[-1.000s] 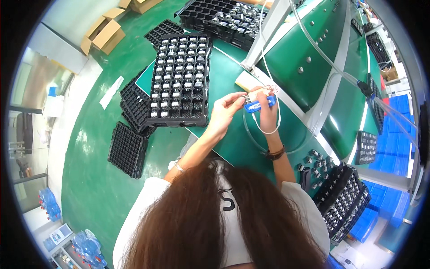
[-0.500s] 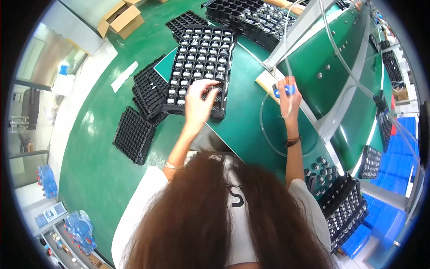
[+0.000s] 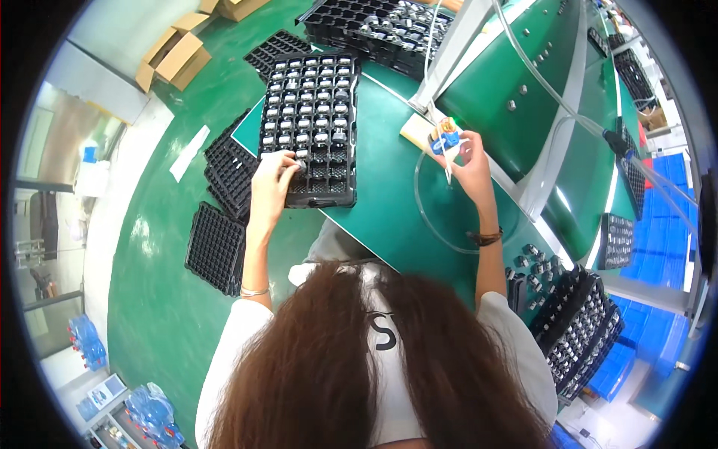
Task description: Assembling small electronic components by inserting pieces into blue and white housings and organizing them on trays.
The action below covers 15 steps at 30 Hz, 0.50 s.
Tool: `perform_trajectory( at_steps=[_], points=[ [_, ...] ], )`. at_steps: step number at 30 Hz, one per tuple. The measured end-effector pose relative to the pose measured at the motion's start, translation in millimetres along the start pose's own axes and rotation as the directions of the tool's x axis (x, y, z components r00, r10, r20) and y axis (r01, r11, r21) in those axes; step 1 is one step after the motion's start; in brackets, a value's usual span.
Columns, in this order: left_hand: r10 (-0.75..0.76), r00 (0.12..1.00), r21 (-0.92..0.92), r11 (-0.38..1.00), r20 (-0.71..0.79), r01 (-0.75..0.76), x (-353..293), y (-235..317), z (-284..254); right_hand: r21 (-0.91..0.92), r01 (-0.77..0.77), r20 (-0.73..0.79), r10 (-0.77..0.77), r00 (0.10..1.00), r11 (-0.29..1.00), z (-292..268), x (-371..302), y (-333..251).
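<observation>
A black pocketed tray (image 3: 351, 97) lies on the green table, with rows of small silver-and-black cylindrical parts (image 3: 301, 108) in its upper pockets. Several pockets at its lower right hold no part. My left hand (image 3: 271, 183) reaches over the lower left of the tray, thumb and fingers pinched on one small silver part (image 3: 301, 165). Off to the right, my right hand (image 3: 474, 168) has its fingers closed at the right side of a blue hand tool (image 3: 444, 142) with a thin clear tube. The tool is over a cream pad (image 3: 416, 132), and small coloured lights glow on it.
Stacked black trays (image 3: 215, 243) stand at the left, beyond the table edge. Another filled tray (image 3: 404, 26) is at the back, beside a metal frame post (image 3: 452, 56). Loose parts (image 3: 535, 269) and a tilted tray (image 3: 572, 329) are at lower right. Clear tubing loops across the table.
My left hand has moved from the tray's lower right toward its lower left and now pinches a part. My right hand's grip on the blue tool has loosened and turned; the view has shifted too.
</observation>
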<state>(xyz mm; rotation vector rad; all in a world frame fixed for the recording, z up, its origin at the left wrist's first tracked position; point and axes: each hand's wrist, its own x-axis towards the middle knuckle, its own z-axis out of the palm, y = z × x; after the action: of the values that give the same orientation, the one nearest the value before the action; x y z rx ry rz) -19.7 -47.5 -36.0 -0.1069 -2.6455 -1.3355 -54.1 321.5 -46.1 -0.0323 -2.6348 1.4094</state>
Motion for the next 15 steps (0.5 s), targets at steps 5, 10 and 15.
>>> perform_trajectory(
  at_steps=[5,10,15],
  points=[
    [-0.178,0.969,-0.75,0.614,0.172,0.246,8.1,8.2,8.1,0.007,0.012,0.0,-0.012,1.0,1.0,-4.9,5.3,7.9],
    [-0.31,0.852,-0.86,0.16,0.423,0.485,7.5,31.0,49.9,0.082,0.199,-0.086,-0.192,0.978,0.977,29.3,27.8,6.3],
    [-0.343,0.802,-0.811,0.158,0.489,0.563,-0.9,45.0,75.9,0.16,0.179,-0.261,-0.133,0.956,0.971,12.1,55.8,21.6]
  ],
)
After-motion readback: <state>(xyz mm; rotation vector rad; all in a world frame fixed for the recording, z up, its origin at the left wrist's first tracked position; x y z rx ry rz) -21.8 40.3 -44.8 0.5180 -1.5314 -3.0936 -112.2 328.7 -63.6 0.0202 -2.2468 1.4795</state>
